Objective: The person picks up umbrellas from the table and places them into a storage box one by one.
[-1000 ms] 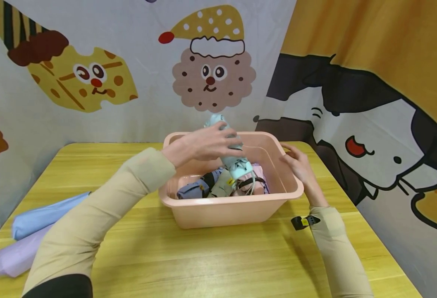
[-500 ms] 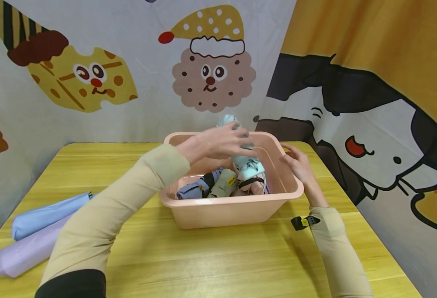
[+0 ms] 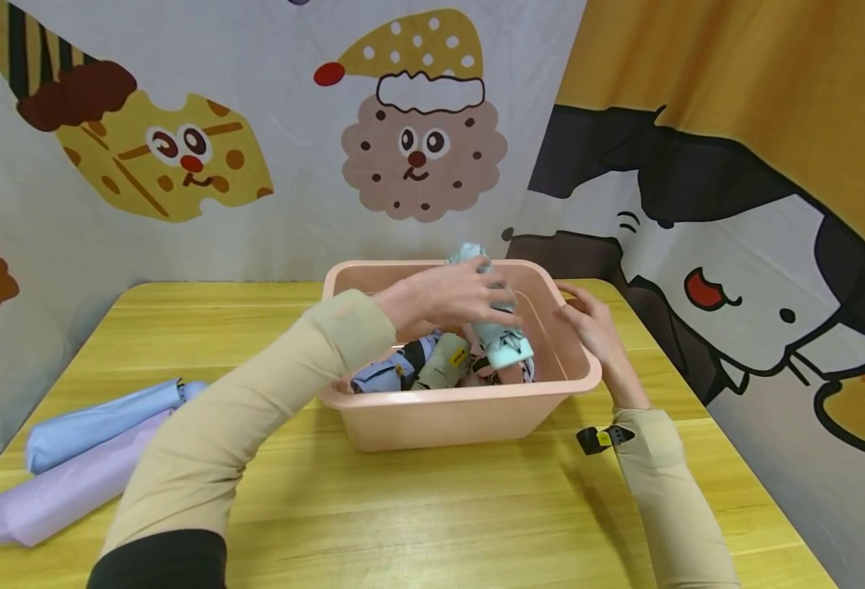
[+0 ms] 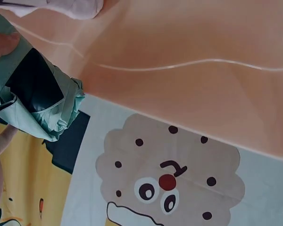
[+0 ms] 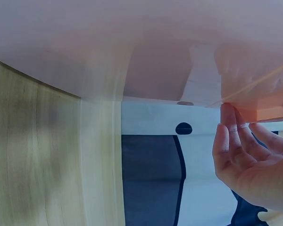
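A folded light-blue umbrella [image 3: 504, 339] tilts inside the pink plastic basin [image 3: 447, 421], its upper end near the back rim. My left hand [image 3: 450, 294] grips its middle from above; in the left wrist view the thumb and a finger lie on either side of the umbrella [image 4: 63, 117]. My right hand [image 3: 590, 323] touches the basin's right rim, and the right wrist view shows its fingertips [image 5: 228, 113] against the outer wall. Within the basin lie a blue-violet folded umbrella [image 3: 384, 376], a grey-green one [image 3: 443, 364] and pinkish ones [image 3: 509, 375], partly hidden.
On the table's left side lie a blue folded umbrella [image 3: 104, 421] and a lilac one [image 3: 64, 495], partly covered by the left sleeve. The wooden table [image 3: 403, 515] meets a printed curtain [image 3: 292, 245] at the back. A small black device [image 3: 597, 440] sits at the right wrist.
My left hand has carried the light-blue umbrella to the right and slightly lower into the basin. More of the grey-green and lilac umbrellas shows. The right hand stays put.
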